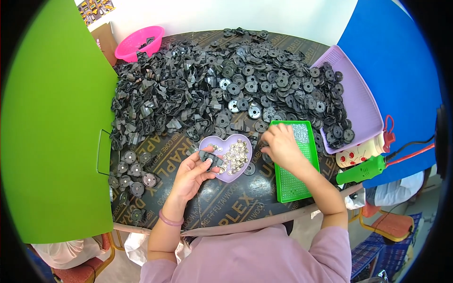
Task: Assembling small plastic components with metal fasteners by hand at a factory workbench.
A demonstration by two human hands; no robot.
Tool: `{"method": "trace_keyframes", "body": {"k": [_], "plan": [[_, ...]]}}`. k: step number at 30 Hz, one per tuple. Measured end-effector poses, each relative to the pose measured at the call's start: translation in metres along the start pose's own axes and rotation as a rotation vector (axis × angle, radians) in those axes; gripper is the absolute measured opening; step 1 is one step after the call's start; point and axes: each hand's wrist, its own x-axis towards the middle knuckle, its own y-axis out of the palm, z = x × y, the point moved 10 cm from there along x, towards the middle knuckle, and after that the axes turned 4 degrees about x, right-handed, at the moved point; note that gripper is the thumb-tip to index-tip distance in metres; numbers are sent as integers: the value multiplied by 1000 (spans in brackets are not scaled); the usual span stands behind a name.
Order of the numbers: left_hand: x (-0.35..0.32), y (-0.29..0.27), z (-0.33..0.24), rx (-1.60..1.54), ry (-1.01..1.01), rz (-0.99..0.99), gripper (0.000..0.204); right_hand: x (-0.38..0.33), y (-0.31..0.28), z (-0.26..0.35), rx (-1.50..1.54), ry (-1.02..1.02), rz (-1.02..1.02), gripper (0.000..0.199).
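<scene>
My left hand grips a small black plastic part between thumb and fingers, above the left edge of a purple heart-shaped dish. Small round metal pieces lie in that dish. Over the far left corner of a green tray, my right hand is closed with bent fingers pinched together. Whatever sits in its fingertips is hidden. Tiny silvery pieces are gathered at the tray's far end.
A heap of black plastic parts and black discs spans the table's far side. Several discs with parts lie at left. A purple basket, a green-handled tool and a cherry-patterned cup are at right; a pink basket stands far left.
</scene>
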Motion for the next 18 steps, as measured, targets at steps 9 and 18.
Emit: {"method": "trace_keyframes", "body": {"k": [9, 18], "plan": [[3, -1, 1, 5, 11, -11, 34, -40, 43, 55, 132, -205, 167, 33], [3, 6, 4, -126, -61, 31, 34, -54, 42, 55, 266, -216, 184, 17]]}}
